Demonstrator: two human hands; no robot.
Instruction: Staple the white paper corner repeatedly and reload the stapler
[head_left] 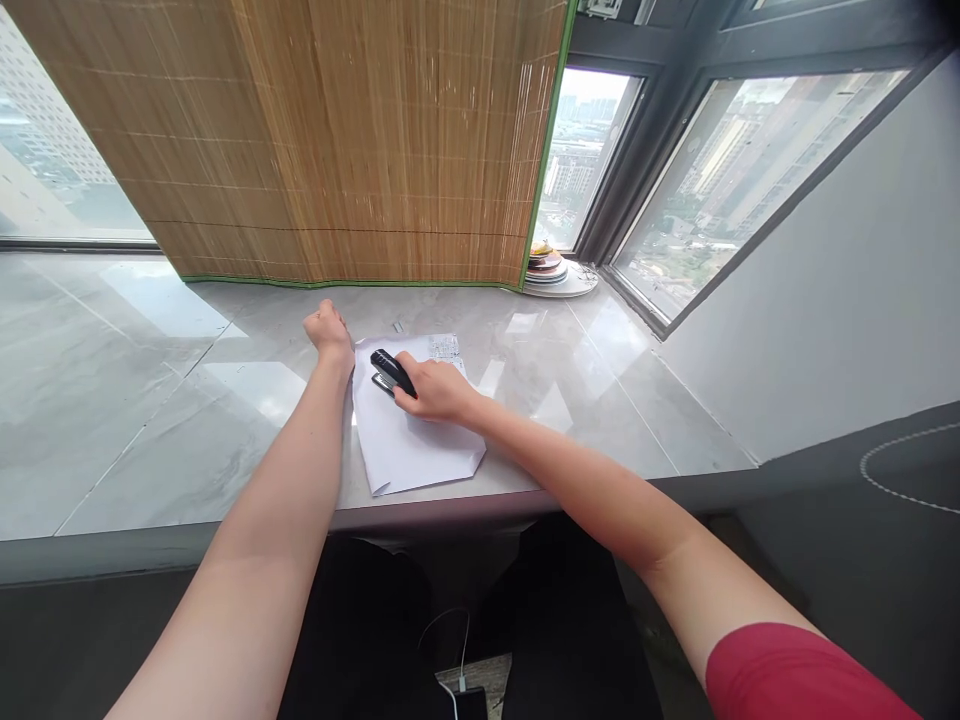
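A black stapler (393, 372) is gripped in my right hand (439, 388), its jaws apart and pointing up and to the left. Beneath it lies a white paper sheet (420, 445), with creased edges, a folded lower corner and a small printed block near the top right. My left hand (328, 328) is closed in a fist at the sheet's upper left edge, and nothing shows in its fingers. Just past the sheet's top edge lies a small metallic strip (398, 327), too small to name for sure.
The work surface is a glossy grey tiled windowsill (202, 420). A bamboo blind (360, 140) hangs at the back. Stacked plates (559, 275) stand in the right corner by the window frame (637, 180). Below the ledge, a white cable (463, 660) runs to a dark box.
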